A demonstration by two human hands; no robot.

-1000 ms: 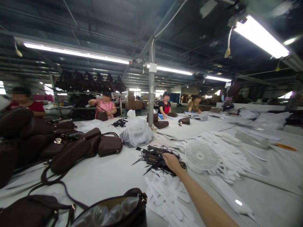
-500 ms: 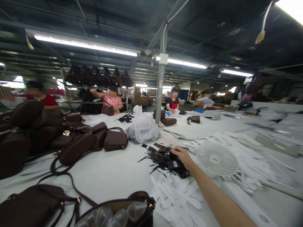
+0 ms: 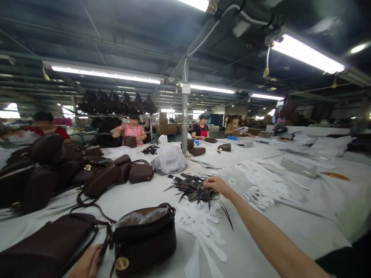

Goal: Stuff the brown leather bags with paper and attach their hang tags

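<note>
My right hand point(image 3: 216, 186) reaches over a pile of black hang tags with strings point(image 3: 189, 188), its fingers pinched on a tag at the pile's right side. Low in the view, my left hand point(image 3: 88, 261) is closed at the dark brown shoulder strap point(image 3: 108, 233); its fingertips are partly hidden. Just right of it stands an open dark brown handbag point(image 3: 146, 241), with clear plastic stuffing inside and a round gold emblem on its front. Another brown bag point(image 3: 48, 243) lies left of my left hand. White flat strips point(image 3: 203, 220) are spread below the tags.
Brown bags point(image 3: 66, 162) are heaped at the left. A white plastic bag point(image 3: 169, 159) sits before a grey post point(image 3: 184, 123). Right of the tags are a white fan point(image 3: 233, 179), more white strips point(image 3: 265, 181) and orange-handled scissors point(image 3: 337, 176). Several co-workers are across the table.
The view has tilted and shifted, bringing my left hand and more of the open handbag into sight. My right hand stays at the tag pile, fingers still pinched there.
</note>
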